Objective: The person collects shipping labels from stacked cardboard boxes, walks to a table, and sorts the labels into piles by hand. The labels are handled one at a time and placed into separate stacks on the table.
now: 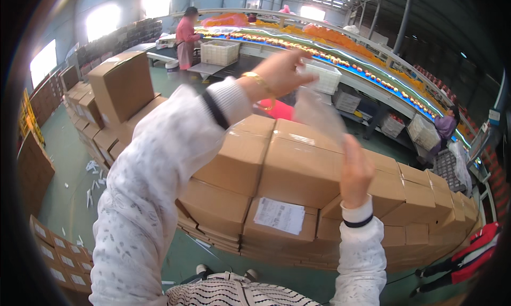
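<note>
A thin, translucent plastic bag or sheet (319, 112) stretches between my two hands, blurred by motion. My left hand (279, 76), with a gold bangle at the wrist, is raised at its upper end, fingers spread; whether it grips the plastic is unclear. Lower and to the right, my right hand (356, 172) is closed on the plastic's bottom end. Both are above stacked, taped cardboard boxes (301, 162). Printed paper sheets (279, 216) lie on a box below them. Something pink-red (279, 109) shows behind my left wrist.
Stacked cartons extend left and right, with a tall box (121, 90) at left. Behind them runs a conveyor (339, 61) of apple-like fruit beside white crates (219, 53). Workers in pink (187, 42) and purple (445, 126) stand there. Another person in red (475, 254) is at lower right.
</note>
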{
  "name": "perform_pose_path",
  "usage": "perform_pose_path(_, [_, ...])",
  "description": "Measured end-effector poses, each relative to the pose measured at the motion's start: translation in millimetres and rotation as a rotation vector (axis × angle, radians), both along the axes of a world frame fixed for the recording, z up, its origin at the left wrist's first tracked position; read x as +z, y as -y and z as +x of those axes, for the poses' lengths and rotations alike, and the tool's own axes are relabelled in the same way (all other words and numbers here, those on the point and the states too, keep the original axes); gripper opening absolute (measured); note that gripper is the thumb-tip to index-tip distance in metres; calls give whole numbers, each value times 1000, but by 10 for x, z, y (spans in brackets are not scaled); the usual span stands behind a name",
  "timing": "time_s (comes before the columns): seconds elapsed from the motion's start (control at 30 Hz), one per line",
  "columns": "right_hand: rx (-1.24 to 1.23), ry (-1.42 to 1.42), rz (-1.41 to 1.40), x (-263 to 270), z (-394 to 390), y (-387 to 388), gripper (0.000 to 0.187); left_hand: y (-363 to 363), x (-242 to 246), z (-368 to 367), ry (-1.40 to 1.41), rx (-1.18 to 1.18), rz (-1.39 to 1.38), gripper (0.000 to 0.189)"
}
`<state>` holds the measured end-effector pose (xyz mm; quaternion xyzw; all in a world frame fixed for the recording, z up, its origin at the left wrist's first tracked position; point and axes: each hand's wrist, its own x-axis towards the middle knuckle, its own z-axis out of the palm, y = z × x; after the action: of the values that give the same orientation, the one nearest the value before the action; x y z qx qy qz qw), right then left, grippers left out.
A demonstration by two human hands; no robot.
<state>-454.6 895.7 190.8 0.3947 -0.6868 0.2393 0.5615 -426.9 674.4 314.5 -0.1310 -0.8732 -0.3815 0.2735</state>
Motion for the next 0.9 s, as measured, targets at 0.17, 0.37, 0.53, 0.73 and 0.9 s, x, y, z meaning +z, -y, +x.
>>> perform_pose_path(0.17, [147, 301, -457, -176, 937, 582, 17, 509, -729, 1498, 30, -161, 473, 69])
perform_pose_path(0.37, [724, 310, 265, -864, 2250, 2536, 28, 1438, -2334, 2918, -110, -135, 1349, 80])
perform_pose_path(0.53, [807, 432, 382, -1403, 2996, 3427, 37, 2284, -2926, 3618, -195, -56, 1432, 49])
perform_pose_path(0.73, [703, 650, 430, -1691, 3155, 3827, 44, 2639, -2976, 3589, 67, 115, 1417, 58])
perform_pose_path(0.9, [761, 745, 339, -1579, 2696, 3090, 47, 2530, -3029, 3214, 198, 14, 1785, 61])
